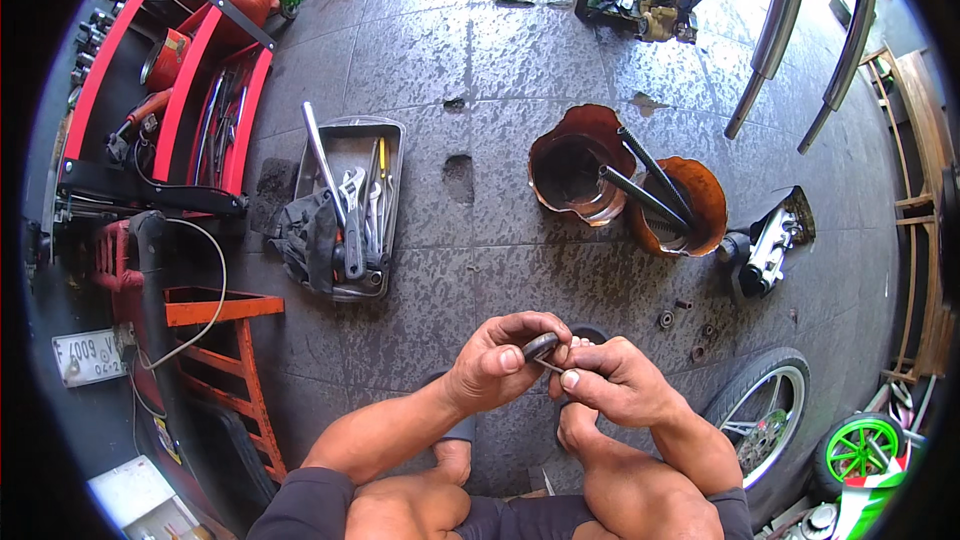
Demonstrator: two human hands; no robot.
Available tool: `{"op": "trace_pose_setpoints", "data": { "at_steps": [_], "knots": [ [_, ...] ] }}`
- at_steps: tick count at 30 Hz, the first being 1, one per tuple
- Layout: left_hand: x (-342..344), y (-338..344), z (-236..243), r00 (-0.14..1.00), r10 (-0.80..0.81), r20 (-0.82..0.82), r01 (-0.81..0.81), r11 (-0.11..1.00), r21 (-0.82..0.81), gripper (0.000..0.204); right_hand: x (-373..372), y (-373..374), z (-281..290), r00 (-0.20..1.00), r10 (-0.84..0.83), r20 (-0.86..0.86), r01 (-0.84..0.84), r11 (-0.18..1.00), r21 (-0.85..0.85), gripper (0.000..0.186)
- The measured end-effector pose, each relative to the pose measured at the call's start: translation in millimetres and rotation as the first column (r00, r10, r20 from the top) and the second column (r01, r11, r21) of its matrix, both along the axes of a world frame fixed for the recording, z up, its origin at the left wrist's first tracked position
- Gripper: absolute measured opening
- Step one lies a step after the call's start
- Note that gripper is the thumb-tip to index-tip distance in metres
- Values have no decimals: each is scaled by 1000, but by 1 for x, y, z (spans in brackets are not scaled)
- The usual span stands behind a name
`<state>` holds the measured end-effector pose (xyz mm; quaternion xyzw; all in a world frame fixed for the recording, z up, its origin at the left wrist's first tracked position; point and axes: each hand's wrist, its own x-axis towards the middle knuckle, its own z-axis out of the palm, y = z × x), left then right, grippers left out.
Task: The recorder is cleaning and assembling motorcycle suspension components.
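Note:
In front of my knees, my left hand [498, 362] grips a small dark round part [540, 346], ring-like or disc-like, between thumb and fingers. My right hand [625, 380] is closed beside it, thumb against forefinger, pinching a thin metal rod [549, 367]. The rod's far end reaches the underside edge of the dark part. Whether its tip is inside the part or only against it, I cannot tell. Both hands nearly touch. Some right-hand fingers are hidden behind the thumb side of that hand.
A tool tray [398, 175] with wrenches lies ahead left, by a red tool rack [258, 90]. Two rusty cans [545, 180] stand ahead right, one holding black coil springs [645, 198]. Small loose parts [697, 352] and a wheel [712, 395] lie right; an orange stand [225, 311] is left.

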<state>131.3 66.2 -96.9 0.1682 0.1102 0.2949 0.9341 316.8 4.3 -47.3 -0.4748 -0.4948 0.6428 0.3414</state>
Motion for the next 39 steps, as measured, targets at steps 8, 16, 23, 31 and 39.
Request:
{"op": "trace_pose_setpoints", "data": {
  "at_steps": [8, 16, 23, 31, 39],
  "knots": [
    [5, -1, 1, 994, 77, 84, -66, 990, -122, 54, -17, -4, 4, 904, -256, -342, 122, 922, -367, 26],
    [6, 12, 6, 943, 310, -118, -249, 896, 368, 49, -21, -2, 15, 684, -449, -575, 56, 818, -572, 23],
    [0, 53, 18, 827, 544, -138, -45, 310, 950, 51, -16, -2, 16, 541, -594, -596, -9, 704, -710, 23],
    [-9, 65, 22, 811, 567, -144, 182, -11, 983, 58, -14, 2, 22, 514, -641, -570, -63, 634, -771, 23],
    [-11, 66, 12, 757, 640, -128, 213, -57, 975, 55, -9, 3, 14, 610, -640, -467, -8, 584, -812, 21]
  ]
}}
